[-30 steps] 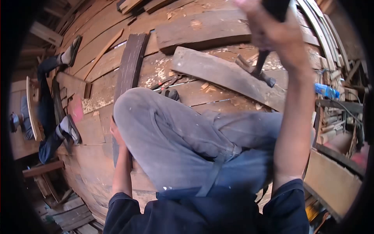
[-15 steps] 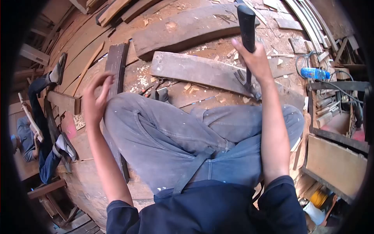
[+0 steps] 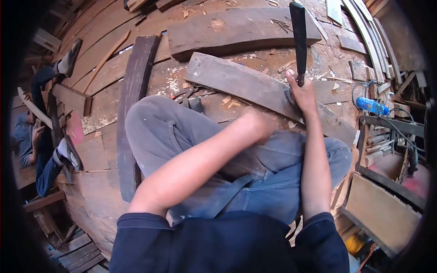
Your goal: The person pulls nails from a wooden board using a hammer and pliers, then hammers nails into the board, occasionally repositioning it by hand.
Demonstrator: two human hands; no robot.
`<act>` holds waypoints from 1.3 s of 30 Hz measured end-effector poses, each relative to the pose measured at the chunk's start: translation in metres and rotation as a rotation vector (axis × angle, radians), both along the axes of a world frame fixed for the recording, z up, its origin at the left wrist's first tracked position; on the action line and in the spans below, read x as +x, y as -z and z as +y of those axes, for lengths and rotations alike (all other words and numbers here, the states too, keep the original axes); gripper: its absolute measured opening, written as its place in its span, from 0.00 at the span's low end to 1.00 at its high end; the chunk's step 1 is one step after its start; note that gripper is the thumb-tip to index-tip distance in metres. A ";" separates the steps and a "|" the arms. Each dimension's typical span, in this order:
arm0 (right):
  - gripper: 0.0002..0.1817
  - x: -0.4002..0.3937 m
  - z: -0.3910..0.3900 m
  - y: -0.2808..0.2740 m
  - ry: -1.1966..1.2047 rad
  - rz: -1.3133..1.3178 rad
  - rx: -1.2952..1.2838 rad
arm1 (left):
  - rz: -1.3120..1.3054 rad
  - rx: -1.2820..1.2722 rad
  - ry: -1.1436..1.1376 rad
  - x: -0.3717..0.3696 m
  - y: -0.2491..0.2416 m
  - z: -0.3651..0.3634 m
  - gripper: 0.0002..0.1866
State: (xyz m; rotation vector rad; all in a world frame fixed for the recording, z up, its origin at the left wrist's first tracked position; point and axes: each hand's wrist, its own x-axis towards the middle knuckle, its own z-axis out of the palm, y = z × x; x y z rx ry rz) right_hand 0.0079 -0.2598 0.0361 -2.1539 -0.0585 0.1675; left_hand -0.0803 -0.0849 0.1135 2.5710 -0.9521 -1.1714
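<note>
My right hand (image 3: 305, 98) is closed round a claw hammer, low on its shaft near the head. The black handle of the hammer (image 3: 298, 38) points up and away from me; its head is mostly hidden by the hand. A grey-brown plank (image 3: 241, 79) lies slantwise just beyond my knees, under the hammer's head. My left hand (image 3: 258, 123) is over my lap, smeared by motion, so its fingers cannot be made out. Dark pincers (image 3: 184, 96) with a bit of red on the handles rest on the floor beyond my left knee.
A thick beam (image 3: 241, 29) lies farther out. Along my left leg runs a long dark timber (image 3: 132, 95). A water bottle (image 3: 372, 106) and black cable are at the right. Another person's sandalled foot (image 3: 68, 152) shows at the left. Wood chips are scattered about.
My left hand has swung from outside my left knee across to the right, over my lap. My right hand has slid down from the hammer's grip towards its head.
</note>
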 end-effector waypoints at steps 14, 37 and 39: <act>0.17 -0.013 -0.003 -0.033 -0.122 0.241 -0.137 | -0.807 -0.882 -0.865 0.081 -0.030 0.142 0.23; 0.29 -0.015 0.032 -0.079 -0.241 -0.151 -0.548 | 0.026 -1.812 -1.271 0.029 -0.032 0.172 0.20; 0.25 -0.003 0.039 -0.084 -0.323 -0.138 -0.638 | -0.039 -1.728 -1.294 0.026 -0.035 0.155 0.22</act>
